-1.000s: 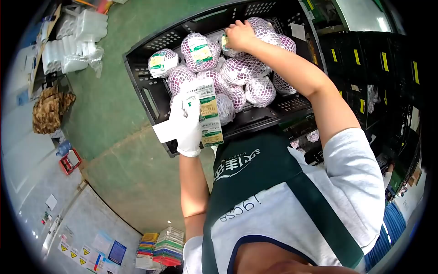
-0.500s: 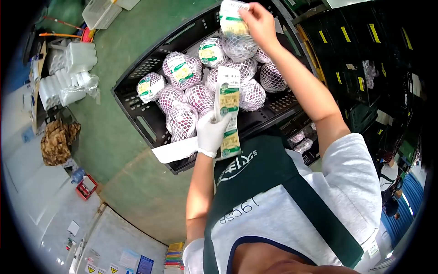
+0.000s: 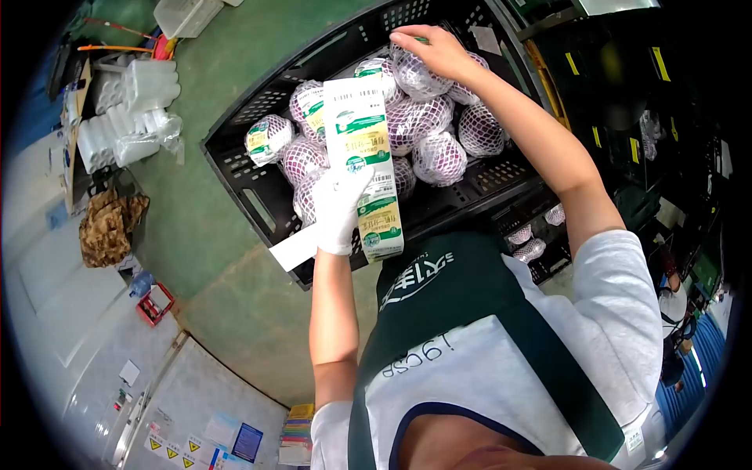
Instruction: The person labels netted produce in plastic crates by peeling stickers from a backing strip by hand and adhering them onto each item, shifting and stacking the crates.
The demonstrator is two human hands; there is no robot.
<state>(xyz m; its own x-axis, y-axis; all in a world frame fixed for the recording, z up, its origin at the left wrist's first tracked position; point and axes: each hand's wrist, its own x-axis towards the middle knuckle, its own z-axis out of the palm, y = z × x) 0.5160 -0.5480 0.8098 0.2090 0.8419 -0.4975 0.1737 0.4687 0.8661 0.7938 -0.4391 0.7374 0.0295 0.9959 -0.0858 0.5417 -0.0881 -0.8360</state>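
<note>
My left hand (image 3: 342, 205), in a white glove, is closed on a strip of printed green, white and yellow labels (image 3: 359, 133). A blank white tail of backing paper (image 3: 296, 249) hangs out on its left side. My bare right hand (image 3: 435, 52) lies with fingers stretched over a round purple vegetable in white foam netting (image 3: 419, 77), at the top of the pile. Its palm side is hidden from me. Several more netted purple vegetables (image 3: 440, 159) fill the black crate (image 3: 252, 205); some, like the one at the left (image 3: 269, 141), carry labels.
Stacked black crates (image 3: 619, 149) with yellow tags stand at the right. A lower crate holds more netted vegetables (image 3: 530, 249). On the left are rolls in clear plastic (image 3: 149, 86), a camouflage cloth (image 3: 112, 227) and a red box (image 3: 155, 304).
My right hand has gone from gripping a label at the top vegetable to lying over it. My left hand has shifted left and raised the label strip, which now covers more of the pile.
</note>
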